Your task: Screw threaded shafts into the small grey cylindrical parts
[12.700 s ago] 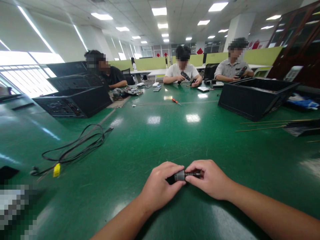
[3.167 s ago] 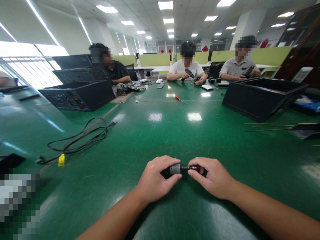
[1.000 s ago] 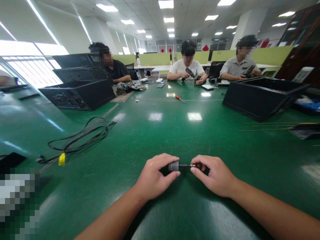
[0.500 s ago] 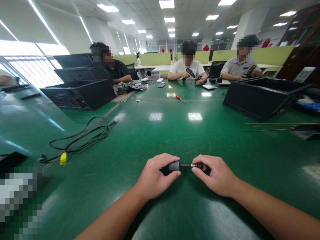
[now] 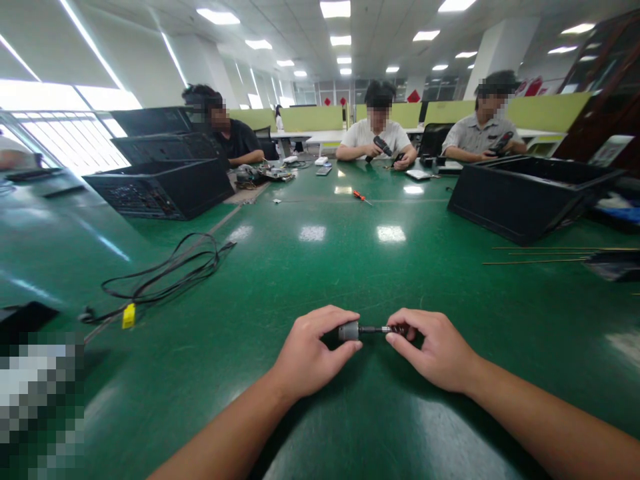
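Just above the green table, near the front, my left hand (image 5: 313, 350) pinches a grey cylindrical chuck (image 5: 349, 331) between thumb and fingers. From the chuck a thin dark shaft (image 5: 371, 329) runs level to the right. At its far end is a drill bit (image 5: 399, 329) with a bright collar and a dark spiral part, which my right hand (image 5: 435, 350) grips with closed thumb and fingers. Part of the spiral end is hidden by the right fingers. Both hands face each other, a short gap of bare shaft between them.
Black cables (image 5: 165, 270) with a yellow tag lie at left. Black computer cases stand at left (image 5: 165, 190) and right (image 5: 520, 200). An orange screwdriver (image 5: 359, 196) lies mid-table, thin rods (image 5: 537, 255) at right. Across the table sit three people; one holds a power drill (image 5: 383, 146).
My right hand has shifted very slightly to the right along the shaft line. The left hand keeps its grip on the chuck. The view has moved a little.
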`<state>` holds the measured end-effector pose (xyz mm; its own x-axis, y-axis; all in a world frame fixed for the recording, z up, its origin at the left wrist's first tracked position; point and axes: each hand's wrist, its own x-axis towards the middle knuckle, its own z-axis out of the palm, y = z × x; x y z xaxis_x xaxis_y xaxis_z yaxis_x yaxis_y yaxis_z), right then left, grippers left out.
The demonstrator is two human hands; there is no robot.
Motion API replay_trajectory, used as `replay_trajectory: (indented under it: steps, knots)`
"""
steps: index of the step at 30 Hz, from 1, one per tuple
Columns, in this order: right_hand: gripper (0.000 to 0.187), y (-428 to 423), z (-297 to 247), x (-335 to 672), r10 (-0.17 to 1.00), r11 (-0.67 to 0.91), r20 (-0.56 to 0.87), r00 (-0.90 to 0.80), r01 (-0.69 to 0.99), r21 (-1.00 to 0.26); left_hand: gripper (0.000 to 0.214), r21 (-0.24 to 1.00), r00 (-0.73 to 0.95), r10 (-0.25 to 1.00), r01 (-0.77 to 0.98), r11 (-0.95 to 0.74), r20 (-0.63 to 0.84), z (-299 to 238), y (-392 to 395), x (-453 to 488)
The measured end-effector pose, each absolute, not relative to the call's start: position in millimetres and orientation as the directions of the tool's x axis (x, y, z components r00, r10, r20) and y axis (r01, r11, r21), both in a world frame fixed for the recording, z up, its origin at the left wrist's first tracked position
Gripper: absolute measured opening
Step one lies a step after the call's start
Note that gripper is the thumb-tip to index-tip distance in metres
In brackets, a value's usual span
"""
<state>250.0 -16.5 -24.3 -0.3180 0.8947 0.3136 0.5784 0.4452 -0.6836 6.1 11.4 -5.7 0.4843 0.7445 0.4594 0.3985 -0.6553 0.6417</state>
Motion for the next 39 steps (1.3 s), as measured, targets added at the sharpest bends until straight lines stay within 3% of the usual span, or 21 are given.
replay_trajectory:
  steps: [23,29,35,39]
  knots:
    - [0.007,-14.7,-22.9,250.3,0.9,0.434,0.306,-0.311,0.575,-0.693,0.031,0.634,0.457,0.755,0.42,-0.649,0.47,-2.6,15.6,2.8]
    - [0.009,-14.2,-21.9,247.7,0.909,0.415,0.288,-0.302,0.566,-0.713,0.029,0.678,0.242,0.826,0.478,-0.558,0.51,0.3,27.4,-6.7]
    - [0.01,-13.3,-20.5,246.5,0.913,0.403,0.279,-0.299,0.541,-0.739,0.037,0.706,0.038,0.916,0.625,-0.334,0.4,18.0,44.8,-34.3]
    - [0.012,-12.0,-22.1,244.7,0.921,0.381,0.263,-0.288,0.52,-0.764,0.038,0.75,-0.026,0.943,0.614,-0.246,0.331,27.6,35.9,-91.6]
